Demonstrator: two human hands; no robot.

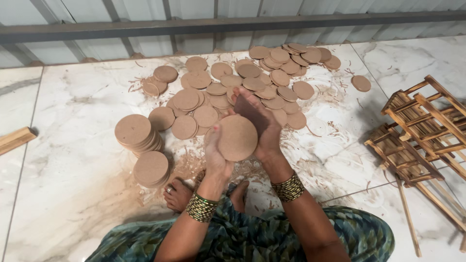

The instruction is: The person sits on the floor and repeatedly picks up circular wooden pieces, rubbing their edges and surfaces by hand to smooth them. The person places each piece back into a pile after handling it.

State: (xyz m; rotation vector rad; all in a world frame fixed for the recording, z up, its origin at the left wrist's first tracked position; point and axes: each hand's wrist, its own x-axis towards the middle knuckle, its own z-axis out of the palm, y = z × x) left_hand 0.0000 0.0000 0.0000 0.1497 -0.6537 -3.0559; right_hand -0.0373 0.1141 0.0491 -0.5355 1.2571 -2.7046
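Note:
A round brown fibreboard disc [237,137] is held upright in front of me. My left hand [215,157] grips its lower left edge. My right hand [259,121] presses a dark sheet, probably sandpaper [250,112], against the disc's upper right edge. Both wrists wear green and gold bangles. Beyond the hands, many more discs [233,85] lie scattered on the marble floor. Two neat stacks of discs sit to the left, one [134,132] farther and one [151,168] nearer my foot.
Wood shavings [335,127] litter the white marble floor around the discs. Slatted wooden frames [422,131] lie at the right. A wooden block [14,139] rests at the far left. A corrugated metal wall [233,24] closes the back. My bare feet [179,194] show below the hands.

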